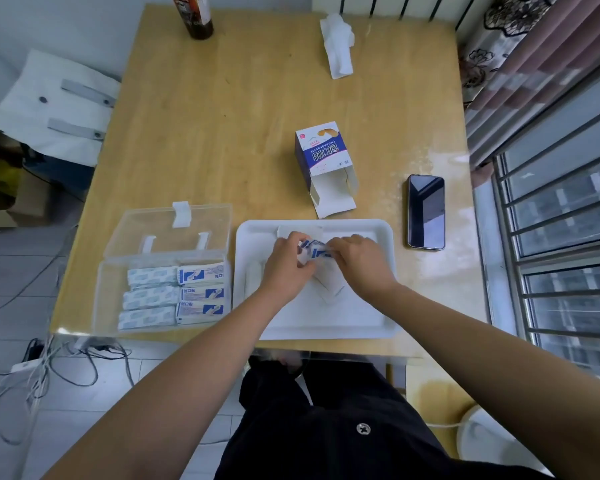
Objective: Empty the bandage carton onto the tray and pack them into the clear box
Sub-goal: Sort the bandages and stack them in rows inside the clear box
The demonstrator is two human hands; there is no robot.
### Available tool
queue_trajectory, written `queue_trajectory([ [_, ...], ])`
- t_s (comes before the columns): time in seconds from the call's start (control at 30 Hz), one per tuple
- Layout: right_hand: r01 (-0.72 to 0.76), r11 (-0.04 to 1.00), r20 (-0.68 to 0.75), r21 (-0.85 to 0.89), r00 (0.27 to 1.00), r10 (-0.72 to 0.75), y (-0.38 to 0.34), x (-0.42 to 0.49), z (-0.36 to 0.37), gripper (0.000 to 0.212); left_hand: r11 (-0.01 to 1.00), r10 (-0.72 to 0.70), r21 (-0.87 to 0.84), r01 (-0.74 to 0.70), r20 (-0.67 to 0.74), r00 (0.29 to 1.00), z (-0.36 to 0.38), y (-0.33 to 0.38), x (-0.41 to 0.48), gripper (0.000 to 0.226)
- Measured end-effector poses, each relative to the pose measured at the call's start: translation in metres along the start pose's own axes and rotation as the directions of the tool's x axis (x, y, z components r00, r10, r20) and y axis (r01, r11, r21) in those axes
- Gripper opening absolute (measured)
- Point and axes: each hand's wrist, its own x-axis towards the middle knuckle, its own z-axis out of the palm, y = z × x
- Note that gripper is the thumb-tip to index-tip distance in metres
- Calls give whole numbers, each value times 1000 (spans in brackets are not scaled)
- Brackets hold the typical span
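The picture was bright, with daylight coming in from the window [565, 244] on the right. A pale shine lay on the worktop [440, 271] near it. The white tray [361, 225] looked washed out. The left hand [286, 263], the right hand [355, 261] and the bandages [314, 250] they held looked a little blurry. Straight lines bent at the edges.

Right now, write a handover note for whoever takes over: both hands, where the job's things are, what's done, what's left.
Left hand and right hand: both pinch a small bunch of bandages over the tray.
Carton: on its side on the table beyond the tray, flap open, looks emptied.
Clear box: left of the tray, lid open, three rows of packed bandages inside.
Done: carton tipped out, part of the lot packed.
Left: the held bunch and the loose bandages on the tray go into the box.
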Motion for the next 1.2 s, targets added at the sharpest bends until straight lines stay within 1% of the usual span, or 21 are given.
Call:
queue_trajectory([
  [0.03, -1, 998, -24, -63, 1000, 0, 6, -1, 0, 13, 995, 42, 90, -39, -26, 999, 3, 1, 3, 37],
  [0.1, -13, 993, -45, -119, 999, 7, 18, -7, 3, 23, 978, 104, 188, -95, -42, 994, 13, 3, 8, 37],
  [0.17, -9, 993, -39, -114, 999, 4, 26, -11, 11, 21, 962, 133, 241, -127, -11, 991, 28, 5, 16, 39],
  [0.2, 16, 995, -44, -94, 999, -20, 27, -11, 15, 18, 954, 145, 266, -141, 5, 989, 32, 6, 17, 39],
  [0.3, 20, 999, -72, -50, 997, -23, 32, -14, 26, 12, 929, 153, 334, -160, 49, 987, 48, 4, 22, 32],
  [0.37, 12, 998, -102, -68, 995, -18, 34, -16, 28, 14, 912, 196, 358, -201, 51, 979, 50, 1, 21, 28],
  [0.5, 44, 998, -106, -36, 993, -48, 40, -20, 28, 28, 886, 274, 375, -272, 50, 960, 50, -2, 18, 25],
  [0.6, 23, 1000, -104, -12, 994, -24, 39, -18, 25, 19, 874, 284, 401, -275, 39, 958, 51, 3, 19, 19],
  [0.7, 18, 1000, -79, 6, 997, -17, 36, -16, 24, 15, 873, 246, 424, -242, 46, 968, 50, 5, 20, 12],
  [0.77, 13, 998, -66, 56, 998, -9, 37, -15, 22, 14, 895, 248, 375, -241, 30, 968, 48, 5, 20, 8],
  [0.83, -39, 983, -36, 180, 998, 47, 37, -13, 14, 8, 937, 248, 256, -238, -7, 969, 44, 6, 20, 6],
  [0.9, -101, 939, -2, 328, 994, 107, 38, -11, 8, 9, 973, 198, 126, -194, -22, 980, 40, 7, 21, 7],
  [0.93, -97, 918, 6, 385, 995, 102, 37, -10, 6, 11, 985, 162, 61, -161, -13, 987, 38, 9, 21, 9],
  [1.0, -76, 881, 28, 467, 997, 71, 34, -8, 4, 17, 994, 104, -47, -103, 25, 994, 35, 11, 20, 15],
  [1.07, -97, 844, 48, 527, 995, 85, 28, -6, 2, 22, 990, 62, -132, -51, 80, 995, 33, 15, 16, 20],
  [1.13, -148, 818, 72, 555, 989, 129, 22, -5, -1, 23, 968, 26, -252, 11, 143, 989, 29, 21, 10, 20],
  [1.2, -164, 814, 105, 557, 986, 128, 16, -5, -4, 21, 937, -11, -339, 80, 200, 980, 24, 26, 4, 21],
])
